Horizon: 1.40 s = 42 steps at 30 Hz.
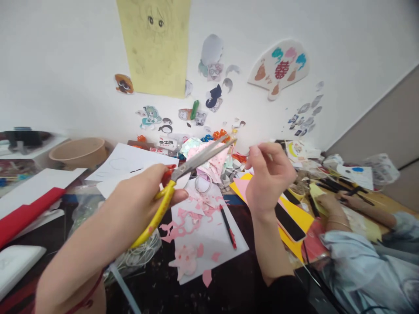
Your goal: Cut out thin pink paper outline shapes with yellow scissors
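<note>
Yellow-handled scissors (166,205) are in my left hand (147,187), blades slightly apart and pointing up and to the right. To their right, my right hand (270,174) is raised with fingers curled and thumb and forefinger pinched; whatever they hold, if anything, is too small to make out. Below and between the hands lies a white sheet (212,242) with pink paper cutouts (186,259), pink scraps (207,277) and a red and black pen (228,226) on it. A clear round ring of tape (203,183) stands near the sheet's far end.
A phone (290,222) rests on yellow paper (303,213) at right. Another person's hands (330,207) work farther right. At left are a brown bowl (78,150), a red strip (29,213) and a white device (19,266). Crumpled paper (212,161) lies near the wall.
</note>
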Motion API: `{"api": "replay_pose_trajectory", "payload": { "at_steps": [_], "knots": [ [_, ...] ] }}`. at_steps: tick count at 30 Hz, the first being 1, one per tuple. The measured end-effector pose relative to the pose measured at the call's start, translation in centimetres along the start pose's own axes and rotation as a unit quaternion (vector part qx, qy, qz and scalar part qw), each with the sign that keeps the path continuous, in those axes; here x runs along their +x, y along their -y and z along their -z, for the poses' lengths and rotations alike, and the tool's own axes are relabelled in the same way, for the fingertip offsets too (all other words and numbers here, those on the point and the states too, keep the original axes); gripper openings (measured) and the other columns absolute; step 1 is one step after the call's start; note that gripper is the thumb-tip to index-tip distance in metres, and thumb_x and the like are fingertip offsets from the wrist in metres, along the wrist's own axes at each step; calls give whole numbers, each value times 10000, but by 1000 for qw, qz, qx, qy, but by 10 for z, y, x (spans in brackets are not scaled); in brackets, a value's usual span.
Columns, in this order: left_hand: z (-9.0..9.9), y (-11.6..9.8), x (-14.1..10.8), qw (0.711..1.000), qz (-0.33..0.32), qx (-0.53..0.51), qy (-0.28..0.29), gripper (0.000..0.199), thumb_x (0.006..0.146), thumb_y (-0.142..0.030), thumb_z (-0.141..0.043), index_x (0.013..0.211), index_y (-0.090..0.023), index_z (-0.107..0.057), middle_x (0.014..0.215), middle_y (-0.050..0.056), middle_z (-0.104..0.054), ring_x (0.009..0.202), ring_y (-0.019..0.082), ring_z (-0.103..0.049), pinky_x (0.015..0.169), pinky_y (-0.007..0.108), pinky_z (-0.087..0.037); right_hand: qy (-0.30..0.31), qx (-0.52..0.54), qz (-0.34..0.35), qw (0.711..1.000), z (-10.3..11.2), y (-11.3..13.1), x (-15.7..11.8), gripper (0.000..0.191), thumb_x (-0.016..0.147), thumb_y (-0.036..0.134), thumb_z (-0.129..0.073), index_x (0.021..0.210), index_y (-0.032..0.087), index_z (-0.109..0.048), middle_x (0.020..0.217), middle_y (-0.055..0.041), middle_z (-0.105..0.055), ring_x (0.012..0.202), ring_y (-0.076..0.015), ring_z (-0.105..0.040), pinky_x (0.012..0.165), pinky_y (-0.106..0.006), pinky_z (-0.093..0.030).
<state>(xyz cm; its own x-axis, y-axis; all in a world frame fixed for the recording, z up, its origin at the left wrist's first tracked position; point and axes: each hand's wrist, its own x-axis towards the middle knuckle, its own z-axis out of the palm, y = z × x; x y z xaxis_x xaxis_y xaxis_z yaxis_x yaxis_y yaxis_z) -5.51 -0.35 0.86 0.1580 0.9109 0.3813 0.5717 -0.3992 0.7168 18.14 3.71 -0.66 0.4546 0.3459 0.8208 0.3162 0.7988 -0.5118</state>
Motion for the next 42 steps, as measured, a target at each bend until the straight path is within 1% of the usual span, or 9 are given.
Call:
{"api": "replay_pose_trajectory", "payload": {
  "at_steps": [4,8,12,15,18,21,24,29,42],
  "knots": [
    [4,-2,7,979,42,198,-20,454,805,-709,-548,791,-259,-493,661,44,-629,559,239,-547,533,344,-365,107,47,-31,993,4,-2,6,34,861,230,-707,840,216,-685,780,25,-598,610,-86,-545,598,-268,-472],
    [-2,-2,12,957,21,278,-76,453,860,-678,-559,933,-232,-533,965,123,-699,773,302,-644,601,354,-378,161,52,-36,985,9,5,10,40,878,214,-695,841,208,-682,788,29,-601,595,-77,-535,593,-271,-454],
    [-7,7,18,940,12,320,-114,504,899,-660,-520,1072,-189,-567,1239,220,-642,1044,412,-641,685,403,-425,230,99,-53,967,19,12,14,45,899,231,-688,860,208,-679,799,30,-591,584,-71,-542,548,-252,-456],
    [-14,13,26,957,43,253,-137,458,874,-619,-576,1022,-187,-595,1188,205,-667,1027,395,-652,748,422,-452,290,122,-88,945,26,17,15,74,899,263,-706,872,202,-674,813,23,-589,612,-75,-552,547,-239,-470],
    [-23,11,30,984,43,33,-170,393,803,-563,-704,920,-202,-602,916,83,-699,833,261,-651,725,362,-458,340,127,-110,925,31,25,14,111,890,284,-724,859,193,-669,819,16,-593,633,-78,-559,562,-234,-488],
    [-29,-4,22,966,-3,-219,-136,297,800,-432,-754,809,-197,-572,747,21,-638,715,170,-602,643,294,-447,377,130,-111,911,32,35,12,113,890,278,-727,854,188,-670,791,19,-597,632,-77,-561,573,-229,-490],
    [-31,-23,8,939,-76,-323,-87,268,819,-358,-762,800,-205,-544,766,12,-646,860,174,-655,681,260,-474,389,129,-101,907,33,43,10,103,894,261,-724,849,184,-672,767,21,-607,627,-74,-566,570,-219,-489],
    [-31,-37,-7,935,-85,-342,-29,255,808,-300,-790,835,-211,-553,898,28,-697,908,174,-672,773,283,-520,389,140,-105,904,34,44,9,84,893,249,-724,861,183,-684,722,22,-641,587,-80,-607,543,-213,-526],
    [-31,-34,-9,944,-63,-296,-133,299,738,-324,-858,782,-195,-591,749,-24,-632,726,133,-586,671,253,-486,354,117,-105,922,18,38,1,77,857,247,-753,825,193,-709,784,11,-698,618,-78,-629,566,-208,-538]
  ]
}}
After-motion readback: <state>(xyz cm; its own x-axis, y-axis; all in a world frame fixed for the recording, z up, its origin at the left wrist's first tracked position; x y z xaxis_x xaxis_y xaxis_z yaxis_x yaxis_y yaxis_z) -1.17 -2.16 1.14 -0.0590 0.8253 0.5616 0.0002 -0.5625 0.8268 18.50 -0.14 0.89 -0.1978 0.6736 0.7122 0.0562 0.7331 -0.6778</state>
